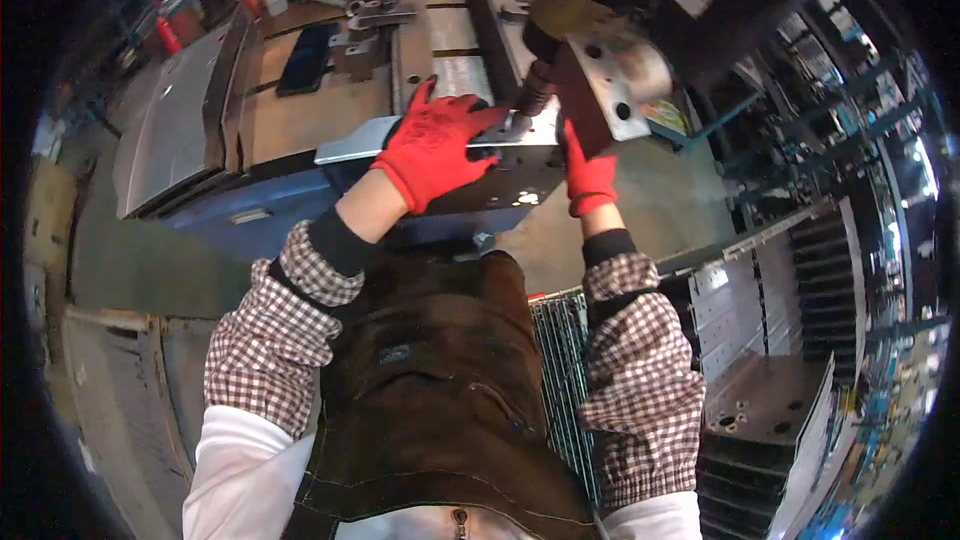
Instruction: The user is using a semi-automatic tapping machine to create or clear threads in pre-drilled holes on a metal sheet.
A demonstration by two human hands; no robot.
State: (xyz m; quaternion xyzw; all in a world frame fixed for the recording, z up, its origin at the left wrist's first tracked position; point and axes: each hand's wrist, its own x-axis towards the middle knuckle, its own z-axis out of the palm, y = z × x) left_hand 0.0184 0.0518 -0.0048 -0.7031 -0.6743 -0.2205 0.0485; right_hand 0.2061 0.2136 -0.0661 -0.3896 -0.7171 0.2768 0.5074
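Worktable edge is lined w/ metal plate, long axis L-R; L hand laid atop, fingers spread; R hand, grip unclear.

Black phone and metal parts on brown worktable

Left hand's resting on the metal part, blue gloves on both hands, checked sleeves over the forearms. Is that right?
Not quite: the head view shows red gloves, not blue. The left hand does rest on the metal part, and the sleeves are checked.
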